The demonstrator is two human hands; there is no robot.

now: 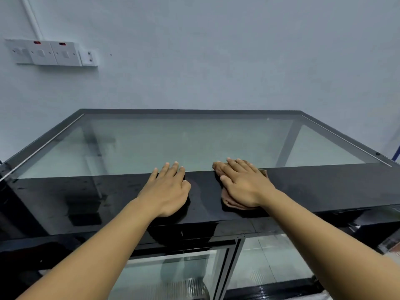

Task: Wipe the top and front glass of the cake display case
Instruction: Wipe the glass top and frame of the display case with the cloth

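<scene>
The cake display case has a black frame [108, 191] and a clear top glass [184, 139] that fills the middle of the view. My right hand [242, 182] lies flat on a brown cloth [229, 201], pressing it onto the glossy black band at the near edge of the top, fingertips reaching the glass. My left hand [168, 189] rests flat on the same black band just to the left, fingers spread, holding nothing. The glass panels on my side [270, 263] show below my forearms.
A pale wall stands directly behind the case. White switch and socket plates [50, 53] are mounted on it at upper left. The case top ends at black edges left and right. A metal shelf grille [190, 286] shows inside the lower case.
</scene>
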